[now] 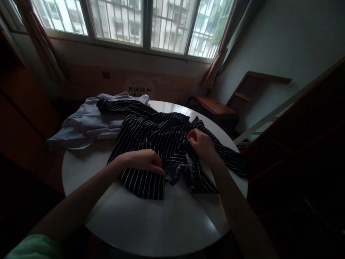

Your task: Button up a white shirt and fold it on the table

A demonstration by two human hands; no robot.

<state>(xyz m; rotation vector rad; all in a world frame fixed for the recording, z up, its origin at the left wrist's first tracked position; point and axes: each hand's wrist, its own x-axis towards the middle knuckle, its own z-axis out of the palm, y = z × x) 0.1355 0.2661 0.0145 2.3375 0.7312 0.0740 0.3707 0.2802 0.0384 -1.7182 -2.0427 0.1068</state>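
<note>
A black shirt with white stripes (pixel 145 131) lies spread and rumpled on a round white table (pixel 152 224). One sleeve reaches out to the far left, the other to the right edge of the table. My left hand (pixel 147 160) is closed at the edge of the shirt's left front panel, fingers curled on the cloth. Higher up, near the right shoulder area, my right hand (pixel 200 143) pinches the striped cloth. Between the two hands the front gapes and shows the inner side of the fabric.
Pale clothes (pixel 85 122) are heaped at the table's left back and hang over its edge. Behind the table on the right stands a wooden chair (pixel 219 105). A printed cardboard box (pixel 164 86) is below the barred window (pixel 119 8). Dark furniture flanks both sides.
</note>
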